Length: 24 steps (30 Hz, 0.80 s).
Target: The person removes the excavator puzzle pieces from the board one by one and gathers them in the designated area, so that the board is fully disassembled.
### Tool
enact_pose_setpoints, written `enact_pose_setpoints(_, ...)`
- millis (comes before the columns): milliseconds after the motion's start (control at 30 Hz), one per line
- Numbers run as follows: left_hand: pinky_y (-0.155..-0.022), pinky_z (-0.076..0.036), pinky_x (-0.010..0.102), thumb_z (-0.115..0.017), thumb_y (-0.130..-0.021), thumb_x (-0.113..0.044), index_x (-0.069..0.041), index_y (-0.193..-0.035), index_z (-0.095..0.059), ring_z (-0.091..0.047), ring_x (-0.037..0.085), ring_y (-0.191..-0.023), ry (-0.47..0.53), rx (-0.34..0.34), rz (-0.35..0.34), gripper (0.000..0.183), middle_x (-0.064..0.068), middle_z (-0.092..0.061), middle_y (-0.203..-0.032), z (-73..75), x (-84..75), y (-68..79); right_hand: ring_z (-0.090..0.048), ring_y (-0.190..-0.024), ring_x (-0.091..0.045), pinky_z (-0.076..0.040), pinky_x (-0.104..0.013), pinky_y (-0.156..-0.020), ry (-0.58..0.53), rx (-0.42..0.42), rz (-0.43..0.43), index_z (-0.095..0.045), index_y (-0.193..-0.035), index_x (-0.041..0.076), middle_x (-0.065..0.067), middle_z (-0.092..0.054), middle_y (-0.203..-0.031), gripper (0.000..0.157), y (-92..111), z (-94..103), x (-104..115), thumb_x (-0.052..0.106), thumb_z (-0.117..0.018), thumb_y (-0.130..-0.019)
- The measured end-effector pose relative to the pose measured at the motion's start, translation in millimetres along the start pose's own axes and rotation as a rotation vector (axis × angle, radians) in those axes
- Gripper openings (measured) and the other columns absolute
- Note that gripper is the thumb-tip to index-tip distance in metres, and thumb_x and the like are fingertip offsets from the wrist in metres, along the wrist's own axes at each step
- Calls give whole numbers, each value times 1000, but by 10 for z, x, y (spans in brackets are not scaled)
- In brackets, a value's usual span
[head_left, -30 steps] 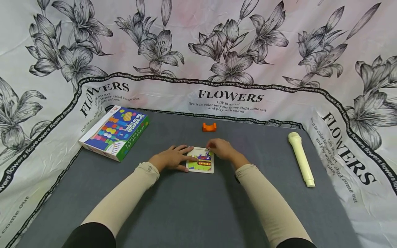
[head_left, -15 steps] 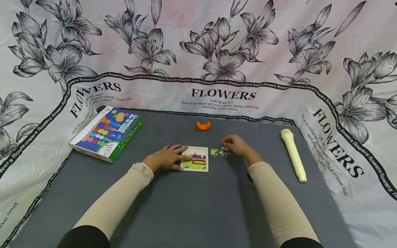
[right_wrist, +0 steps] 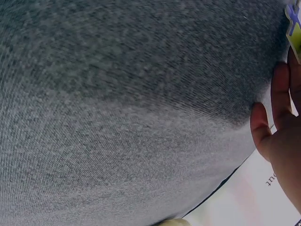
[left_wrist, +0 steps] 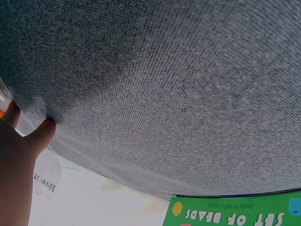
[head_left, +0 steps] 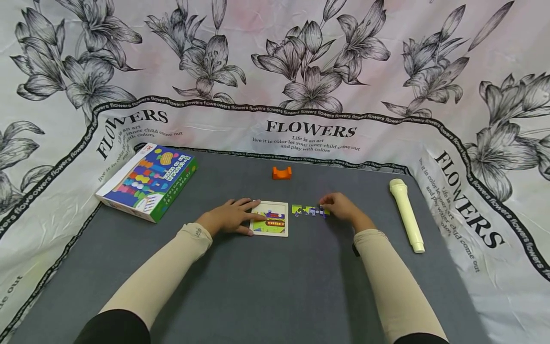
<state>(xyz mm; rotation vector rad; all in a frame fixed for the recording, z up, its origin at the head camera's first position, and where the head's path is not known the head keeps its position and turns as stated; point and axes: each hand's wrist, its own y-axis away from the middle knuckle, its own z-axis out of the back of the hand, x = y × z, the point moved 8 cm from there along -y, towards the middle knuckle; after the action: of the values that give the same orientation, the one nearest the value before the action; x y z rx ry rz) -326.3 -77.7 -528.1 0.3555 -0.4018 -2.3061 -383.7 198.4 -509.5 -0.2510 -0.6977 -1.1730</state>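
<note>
My left hand (head_left: pixel 229 217) rests with spread fingers on the left side of a small jigsaw puzzle board (head_left: pixel 275 203). The board has a cream rim, and a colourful picture fills part of it. To its right, loose puzzle pieces (head_left: pixel 302 209) in yellow-green and purple lie in a row. At the right end of that row, my right hand (head_left: pixel 343 209) pinches a puzzle piece (right_wrist: pixel 294 35) between thumb and fingers. That piece is partly cut off at the right wrist view's edge. Only part of the left hand (left_wrist: pixel 16 160) shows in the left wrist view.
A blue and green bead-set box (head_left: pixel 148 181) lies at the left. An orange U-shaped block (head_left: pixel 281 173) sits beyond the board. A pale yellow microphone-shaped stick (head_left: pixel 407 215) lies at the right. Flower-printed cloth (head_left: pixel 309 148) borders the grey tabletop (head_left: pixel 258 291).
My right hand has moved right from the board's upper right corner to the end of the row of pieces. The pieces now show beside the board. The left hand stays on the board.
</note>
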Motion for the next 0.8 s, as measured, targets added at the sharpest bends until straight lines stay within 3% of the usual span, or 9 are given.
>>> enact_pose_setpoints(133, -114, -14, 62, -46, -95, -60, -45, -151, -27, -8, 33, -150, 7, -8, 1, 61, 1, -7, -165, -6, 12, 0, -58, -85, -23, -45, -47, -84, 42, -2, -39, -67, -107, -3, -17, -69, -103, 19, 9, -23, -17, 7, -54, -98)
enact_pose_setpoints(300, -114, -14, 62, -45, -95, -60, -45, -151, -27, -9, 33, -149, 2, -21, -5, 61, 1, -7, -164, -15, 11, -3, -59, -91, -27, -29, -64, -94, 91, -21, -94, -70, -107, 4, -13, -70, -104, 19, 15, -17, -51, 13, -56, -98)
enact_pose_setpoints(667, -114, -14, 62, -46, -95, -59, -44, -151, -28, -9, 33, -149, 6, -22, -6, 61, 2, -8, -164, 4, -1, 10, -60, -93, -26, -30, -59, -89, 117, -39, -97, -70, -106, 8, -10, -71, -105, 17, 3, -32, -96, 16, -58, -97)
enact_pose_setpoints(800, -115, -15, 61, -46, -95, -59, -44, -151, -27, -9, 32, -150, 5, -20, -7, 61, 2, -8, -164, 11, -9, 6, -58, -101, -31, -29, -59, -91, 114, -47, -97, -69, -111, 7, -12, -70, -110, 20, 24, -15, -64, 15, -56, -98)
